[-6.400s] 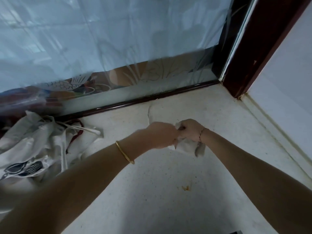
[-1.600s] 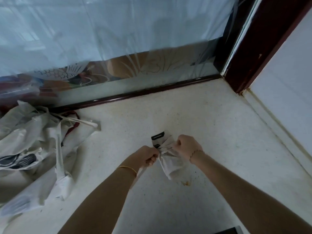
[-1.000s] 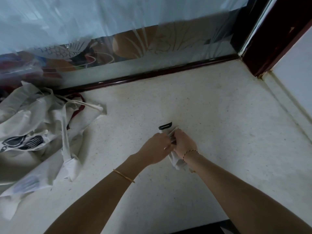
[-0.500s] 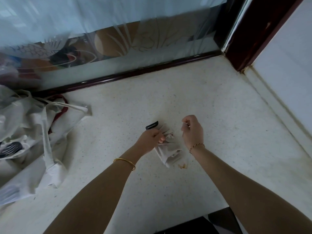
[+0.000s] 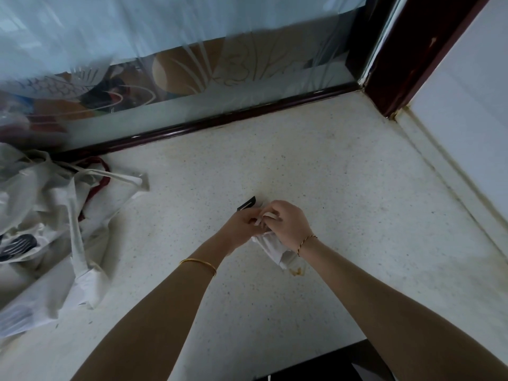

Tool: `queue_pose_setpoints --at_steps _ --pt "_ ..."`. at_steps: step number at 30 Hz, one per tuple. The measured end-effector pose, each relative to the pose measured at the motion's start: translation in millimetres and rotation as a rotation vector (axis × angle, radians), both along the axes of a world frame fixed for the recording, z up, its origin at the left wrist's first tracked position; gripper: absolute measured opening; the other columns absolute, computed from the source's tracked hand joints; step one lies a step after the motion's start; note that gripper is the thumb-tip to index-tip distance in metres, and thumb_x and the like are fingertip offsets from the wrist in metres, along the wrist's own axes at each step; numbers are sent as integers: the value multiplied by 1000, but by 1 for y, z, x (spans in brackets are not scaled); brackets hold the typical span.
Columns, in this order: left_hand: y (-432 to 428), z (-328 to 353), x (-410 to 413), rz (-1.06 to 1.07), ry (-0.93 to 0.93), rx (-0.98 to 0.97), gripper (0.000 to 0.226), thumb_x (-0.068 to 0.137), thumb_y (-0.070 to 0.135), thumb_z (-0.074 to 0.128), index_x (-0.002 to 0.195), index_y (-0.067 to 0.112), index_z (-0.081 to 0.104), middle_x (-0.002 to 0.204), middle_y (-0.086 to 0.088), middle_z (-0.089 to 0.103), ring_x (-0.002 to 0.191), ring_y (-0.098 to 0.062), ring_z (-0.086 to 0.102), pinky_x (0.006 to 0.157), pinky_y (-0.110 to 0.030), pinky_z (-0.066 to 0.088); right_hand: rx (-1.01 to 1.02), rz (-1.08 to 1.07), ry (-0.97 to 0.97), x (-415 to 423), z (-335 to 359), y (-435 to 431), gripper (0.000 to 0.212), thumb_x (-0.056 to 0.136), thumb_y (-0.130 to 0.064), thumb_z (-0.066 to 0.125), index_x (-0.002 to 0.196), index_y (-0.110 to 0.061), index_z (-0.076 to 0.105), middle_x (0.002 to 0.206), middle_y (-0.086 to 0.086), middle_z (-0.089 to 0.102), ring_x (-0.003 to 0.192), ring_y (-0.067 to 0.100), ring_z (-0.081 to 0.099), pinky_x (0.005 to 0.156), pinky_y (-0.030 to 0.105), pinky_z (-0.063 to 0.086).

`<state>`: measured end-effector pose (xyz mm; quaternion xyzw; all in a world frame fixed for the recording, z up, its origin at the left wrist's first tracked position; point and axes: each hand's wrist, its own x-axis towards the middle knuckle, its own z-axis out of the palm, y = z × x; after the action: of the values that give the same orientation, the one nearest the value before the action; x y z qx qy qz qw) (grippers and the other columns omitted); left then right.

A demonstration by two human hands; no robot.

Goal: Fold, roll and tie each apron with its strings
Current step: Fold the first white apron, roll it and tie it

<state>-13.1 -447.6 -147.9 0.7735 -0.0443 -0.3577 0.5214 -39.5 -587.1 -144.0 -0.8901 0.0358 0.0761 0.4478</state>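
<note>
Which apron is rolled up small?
The rolled apron held by the left hand and right hand; the other aprons lie loose and crumpled on the left.

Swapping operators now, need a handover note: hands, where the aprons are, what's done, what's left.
Left hand and right hand both pinch the strings on top of the rolled apron, which lies on the speckled counter.
Done: this apron is folded and rolled; knot under way, tightness unclear.
Left: finish the tie, then fold, roll and tie the heap of loose aprons at the left.
</note>
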Motion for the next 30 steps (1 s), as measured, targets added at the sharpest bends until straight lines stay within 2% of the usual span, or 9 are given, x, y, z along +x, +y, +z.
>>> queue_pose_setpoints --at_steps 4,7,10,12,14,17,20,25,30 --pt "-4 -9 -2 37 -46 35 22 84 11 68 103 -2 65 96 -21 63 88 -17 56 81 -26 44 91 -101 70 2 -2 0 9 88 -16 59 92 -13 67 89 -2 67 85 14 63 75 28 53" --pt "-4 -12 -4 128 -63 -2 27 84 17 69 98 -6 65 93 -27 62 82 -19 54 76 -30 42 327 -189 182 3 5 -1 9 86 -14 60 84 -13 68 85 3 68 81 16 65 72 29 56" --pt "-3 -15 -2 162 -57 -5 34 86 22 67 82 -11 60 77 -20 57 73 -18 50 68 -28 40 756 -380 299 9 16 -6 21 92 -10 49 86 -5 68 78 10 69 74 18 66 64 26 56" --pt "-3 -14 1 179 -38 6 31 87 19 66 66 0 55 62 -9 49 59 -10 47 56 -15 36 831 -462 337 13 18 -9 25 91 -7 45 96 0 68 81 11 68 75 18 65 60 24 55" --pt "-4 -9 2 169 -24 4 33 89 18 63 60 10 48 54 1 42 46 -1 39 47 -10 30 663 -397 327 14 15 -9 26 89 0 44 100 -7 67 85 9 68 74 15 63 58 23 52" --pt "-4 -6 3 139 15 -51 26 95 20 53 73 9 57 64 -3 49 55 -7 42 56 -17 32 378 -115 253 10 9 -7 35 87 9 44 101 -14 67 78 1 67 57 -3 58 54 11 44" --pt "-4 -6 5 162 56 -47 22 97 14 46 82 5 59 64 -1 50 55 -7 42 54 -15 33 199 23 190 13 5 -7 30 85 7 52 99 -9 73 68 -3 63 56 2 56 61 18 46" --pt "-4 -6 6 169 70 -30 28 97 18 49 70 11 54 60 1 49 50 -4 41 49 -11 32 107 20 143 19 0 -10 14 84 -1 61 92 -5 72 86 7 70 81 20 67 83 33 55" --pt "-5 -4 10 171 131 -32 26 94 25 51 75 8 58 65 -6 52 53 -11 39 55 -22 29 134 47 204 19 1 -12 9 82 -8 69 90 -4 67 81 6 70 77 15 67 79 25 54"
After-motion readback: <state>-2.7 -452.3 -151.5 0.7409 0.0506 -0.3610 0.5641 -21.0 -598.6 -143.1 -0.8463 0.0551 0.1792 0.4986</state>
